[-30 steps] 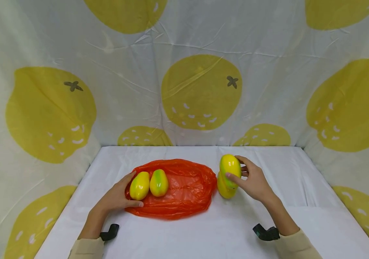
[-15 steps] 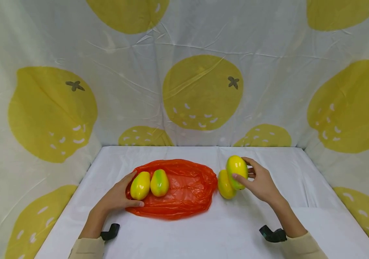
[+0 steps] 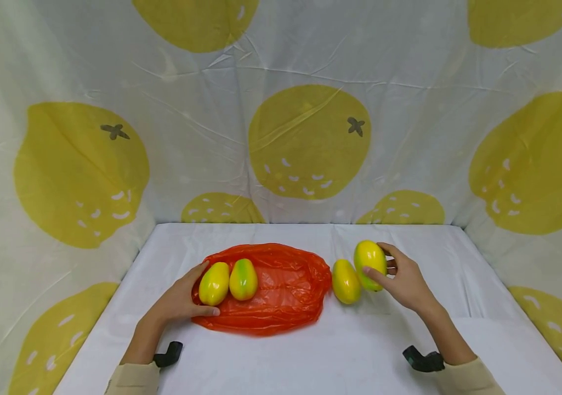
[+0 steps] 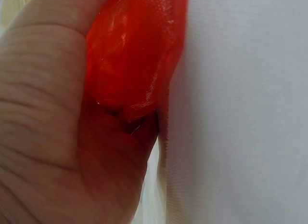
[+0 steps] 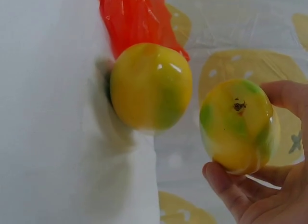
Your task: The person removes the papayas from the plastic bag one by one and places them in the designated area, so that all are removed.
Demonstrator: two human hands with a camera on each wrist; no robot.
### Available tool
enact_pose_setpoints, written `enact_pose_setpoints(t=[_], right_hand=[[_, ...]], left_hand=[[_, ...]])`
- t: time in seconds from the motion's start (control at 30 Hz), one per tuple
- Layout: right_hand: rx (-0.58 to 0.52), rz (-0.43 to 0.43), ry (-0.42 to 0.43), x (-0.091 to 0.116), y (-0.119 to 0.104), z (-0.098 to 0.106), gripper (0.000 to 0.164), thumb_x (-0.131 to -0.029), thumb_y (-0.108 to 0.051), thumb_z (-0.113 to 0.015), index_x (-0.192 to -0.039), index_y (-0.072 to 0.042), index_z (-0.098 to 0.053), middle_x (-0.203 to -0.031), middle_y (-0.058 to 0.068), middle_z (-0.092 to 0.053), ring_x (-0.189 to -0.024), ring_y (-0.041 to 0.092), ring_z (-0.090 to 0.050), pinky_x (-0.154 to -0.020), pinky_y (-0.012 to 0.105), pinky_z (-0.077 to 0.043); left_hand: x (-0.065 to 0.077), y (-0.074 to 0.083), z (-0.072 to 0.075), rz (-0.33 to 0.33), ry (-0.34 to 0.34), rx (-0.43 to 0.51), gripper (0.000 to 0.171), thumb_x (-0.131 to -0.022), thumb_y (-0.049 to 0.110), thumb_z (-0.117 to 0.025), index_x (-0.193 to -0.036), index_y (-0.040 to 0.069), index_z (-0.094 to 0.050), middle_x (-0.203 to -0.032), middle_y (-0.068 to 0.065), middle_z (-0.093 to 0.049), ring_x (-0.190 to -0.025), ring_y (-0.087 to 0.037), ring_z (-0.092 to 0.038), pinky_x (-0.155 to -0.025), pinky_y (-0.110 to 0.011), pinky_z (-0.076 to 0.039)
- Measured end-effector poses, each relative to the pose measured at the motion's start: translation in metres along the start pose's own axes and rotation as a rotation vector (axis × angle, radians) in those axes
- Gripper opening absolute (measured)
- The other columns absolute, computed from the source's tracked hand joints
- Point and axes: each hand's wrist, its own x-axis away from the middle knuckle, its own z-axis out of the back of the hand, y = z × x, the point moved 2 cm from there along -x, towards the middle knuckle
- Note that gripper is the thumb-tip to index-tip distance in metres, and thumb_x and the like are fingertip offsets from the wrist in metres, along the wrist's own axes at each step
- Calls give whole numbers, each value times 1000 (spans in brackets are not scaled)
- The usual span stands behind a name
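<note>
A red plastic bag (image 3: 285, 296) lies spread on the white cloth, its rim forming a rough oval. On its left part rest two yellow-green mangoes (image 3: 214, 283) (image 3: 243, 280), side by side. My left hand (image 3: 177, 299) holds the bag's left end, thumb at the front; the left wrist view shows the red film (image 4: 134, 55) within the hand's curve. My right hand (image 3: 409, 282) grips another mango (image 3: 369, 259) between thumb and fingers, raised off the cloth. A further mango (image 3: 346, 282) sits between it and the bag's right end.
White cloth (image 3: 310, 362) covers the table. Behind and at both sides hang pale curtains (image 3: 202, 137) printed with large yellow lemons. A black camera mount (image 3: 167, 355) sits at the left wrist, another mount (image 3: 424, 359) at the right.
My right hand has moved right with its mango, away from the mango at the bag's right end, which now shows fully. The left hand and the bag stay in place.
</note>
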Motion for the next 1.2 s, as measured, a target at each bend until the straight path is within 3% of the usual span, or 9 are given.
enact_pose_setpoints(t=[0.27,0.63,1.07,1.2], right_hand=[[7,-46,-3,1,13,1,84,-95,-50,-71,-151,-1,-32,-148,29,-47,-119,45,-62,-92,53,-61],[15,-88,-13,2,26,-3,79,-96,-51,-69,-147,0,-34,-148,30,-47,-120,45,-62,-92,52,-60],[36,-111,-46,5,38,-8,79,-96,-50,-69,-146,0,-35,-148,29,-47,-121,44,-61,-95,54,-59],[43,-118,-60,3,39,-7,79,-96,-49,-69,-146,0,-34,-150,29,-45,-122,44,-60,-95,53,-58]], left_hand=[[-1,0,0,-6,2,-4,130,-65,62,-90,-165,15,-21,-166,-13,-33,-149,-41,-35,-110,-69,-42],[-1,1,1,-11,10,-13,130,-65,61,-90,-165,15,-21,-166,-13,-33,-149,-41,-36,-113,-71,-38],[2,-3,-1,11,-9,-10,130,-65,63,-89,-165,16,-21,-166,-14,-32,-149,-42,-36,-111,-69,-42],[0,0,2,-13,9,-8,129,-66,61,-90,-165,15,-22,-166,-13,-33,-149,-41,-36,-111,-70,-41]])
